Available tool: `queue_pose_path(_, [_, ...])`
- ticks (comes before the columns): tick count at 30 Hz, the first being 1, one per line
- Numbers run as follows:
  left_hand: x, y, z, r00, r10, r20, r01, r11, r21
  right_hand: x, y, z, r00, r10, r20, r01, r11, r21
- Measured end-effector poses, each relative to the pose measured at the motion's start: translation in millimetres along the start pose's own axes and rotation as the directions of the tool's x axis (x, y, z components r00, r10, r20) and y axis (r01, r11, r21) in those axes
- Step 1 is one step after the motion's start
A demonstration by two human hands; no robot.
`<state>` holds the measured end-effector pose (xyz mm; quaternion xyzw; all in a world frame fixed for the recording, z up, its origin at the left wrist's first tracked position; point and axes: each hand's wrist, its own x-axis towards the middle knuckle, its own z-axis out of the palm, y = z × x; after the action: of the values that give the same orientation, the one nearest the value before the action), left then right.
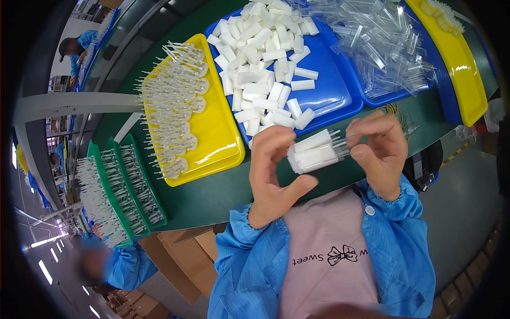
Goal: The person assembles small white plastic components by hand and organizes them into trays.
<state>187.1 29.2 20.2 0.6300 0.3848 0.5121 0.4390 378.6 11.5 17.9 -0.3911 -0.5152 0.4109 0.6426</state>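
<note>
In front of my chest, my left hand (273, 173) grips a white assembly (316, 154) of several white blocks side by side. Its fingers curl behind the far left end, and the thumb points right below it. Thin metal-like pins stick out of the right end of the assembly. My right hand (380, 151) is at those pins, with forefinger and thumb bent toward each other around a thin clear piece. How far that piece reaches along the pins is too small to tell.
Loose white blocks (260, 58) fill a blue tray (340, 98); clear plastic sleeves (377, 48) fill another. White pinned parts (170, 106) line a yellow tray (218, 143). Green racks (119, 196) hold more at left. Another yellow tray (465, 74) stands far right. A co-worker (117, 263) sits lower left.
</note>
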Motion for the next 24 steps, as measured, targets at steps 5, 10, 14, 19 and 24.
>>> queue_pose_path(5, [-1.9,-8.5,-3.0,0.899,-0.408,0.160,0.423,0.709,-0.565,8.5,0.9,-6.5,0.986,0.151,-0.070,-0.143,0.984,0.104])
queue_pose_path(10, [-5.4,-18.7,3.8,0.904,-0.410,0.117,0.399,0.717,-0.572,11.5,4.6,-11.7,0.999,-0.038,-0.027,0.032,0.982,-0.187])
queue_pose_path(14, [-11.9,-27.5,4.6,0.909,-0.410,0.079,0.389,0.762,-0.517,15.2,-4.2,-16.5,0.999,-0.021,0.038,0.031,0.953,-0.301])
queue_pose_path(19, [-5.2,-20.6,3.5,0.924,-0.378,0.060,0.345,0.753,-0.560,11.4,-2.6,-18.6,0.998,-0.034,0.058,0.052,0.943,-0.329])
queue_pose_path(24, [-8.5,-18.3,4.4,0.926,-0.352,0.135,0.363,0.736,-0.571,8.6,-6.2,-8.8,0.996,-0.049,0.077,0.073,0.933,-0.351])
